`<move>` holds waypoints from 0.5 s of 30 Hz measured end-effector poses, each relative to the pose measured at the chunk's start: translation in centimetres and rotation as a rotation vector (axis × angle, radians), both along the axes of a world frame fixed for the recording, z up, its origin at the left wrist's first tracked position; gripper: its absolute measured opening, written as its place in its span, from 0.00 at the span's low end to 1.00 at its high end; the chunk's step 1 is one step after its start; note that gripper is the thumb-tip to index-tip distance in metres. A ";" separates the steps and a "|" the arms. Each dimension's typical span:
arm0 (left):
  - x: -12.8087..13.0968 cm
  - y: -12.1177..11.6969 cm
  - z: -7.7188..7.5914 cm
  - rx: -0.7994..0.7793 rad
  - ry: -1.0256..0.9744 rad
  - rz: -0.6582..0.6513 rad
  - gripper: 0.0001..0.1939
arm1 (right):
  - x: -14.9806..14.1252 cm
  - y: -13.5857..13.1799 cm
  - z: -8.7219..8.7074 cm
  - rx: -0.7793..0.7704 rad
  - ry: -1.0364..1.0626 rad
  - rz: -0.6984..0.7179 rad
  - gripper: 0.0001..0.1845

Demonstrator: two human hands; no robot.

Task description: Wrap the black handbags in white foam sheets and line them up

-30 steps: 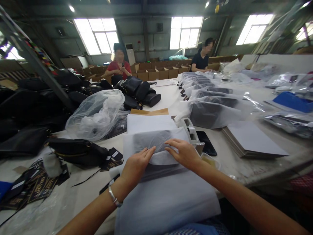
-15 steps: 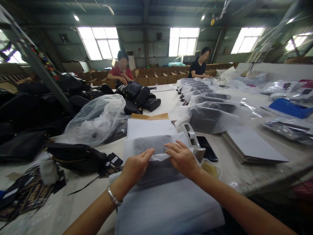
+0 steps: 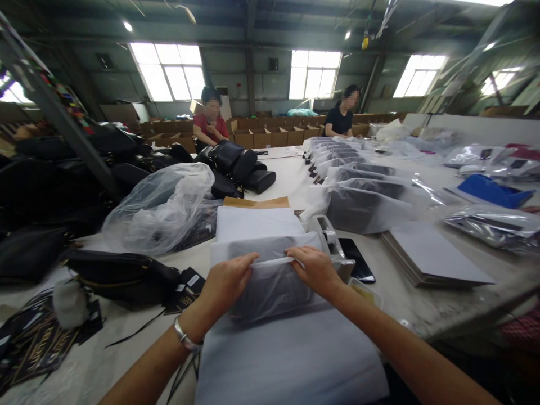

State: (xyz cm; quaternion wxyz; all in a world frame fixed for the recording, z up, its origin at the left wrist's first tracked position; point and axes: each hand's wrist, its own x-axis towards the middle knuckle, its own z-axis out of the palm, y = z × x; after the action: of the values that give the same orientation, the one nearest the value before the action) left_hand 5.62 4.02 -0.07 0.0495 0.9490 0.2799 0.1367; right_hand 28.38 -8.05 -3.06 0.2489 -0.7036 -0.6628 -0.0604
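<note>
A dark bag shows through the thin white tissue paper point(image 3: 270, 295) wrapped over it, right in front of me. My left hand point(image 3: 230, 281), with a silver bangle at the wrist, pinches the paper's edge at the left. At the right, my right hand point(image 3: 314, 270) grips the same edge between thumb and fingers. More sheets of tissue paper point(image 3: 291, 360) lie flat on the near side, and a white stack of paper point(image 3: 259, 222) lies just beyond the bag. The bag's own surface is hidden under the paper.
On the left are a black bag point(image 3: 122, 275), hang tags point(image 3: 46, 343) and a clear plastic bag point(image 3: 162, 208). A tape dispenser point(image 3: 331, 239), phone point(image 3: 356, 259) and grey boards point(image 3: 434, 253) lie right. Wrapped bags point(image 3: 363, 208) line the table. Two people work at the far side.
My fingers have gone from lying on the paper to pinching its edge. The paper's near face now stands more upright against the bag, whose dark shape shows more clearly.
</note>
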 end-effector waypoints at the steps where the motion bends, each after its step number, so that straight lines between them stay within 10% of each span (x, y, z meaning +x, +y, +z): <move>1: 0.1 0.3 0.0 -0.005 -0.017 -0.004 0.18 | 0.1 0.0 0.0 -0.004 -0.002 -0.007 0.09; 15: 1.1 2.1 -1.2 0.044 0.037 0.016 0.20 | 0.6 1.2 0.0 -0.026 0.073 -0.077 0.07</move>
State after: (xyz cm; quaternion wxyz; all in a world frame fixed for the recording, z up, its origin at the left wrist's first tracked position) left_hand 6.71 6.14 -1.22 0.0223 0.9499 0.2854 0.1257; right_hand 28.95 -6.83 -3.06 0.2612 -0.7337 -0.6263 -0.0356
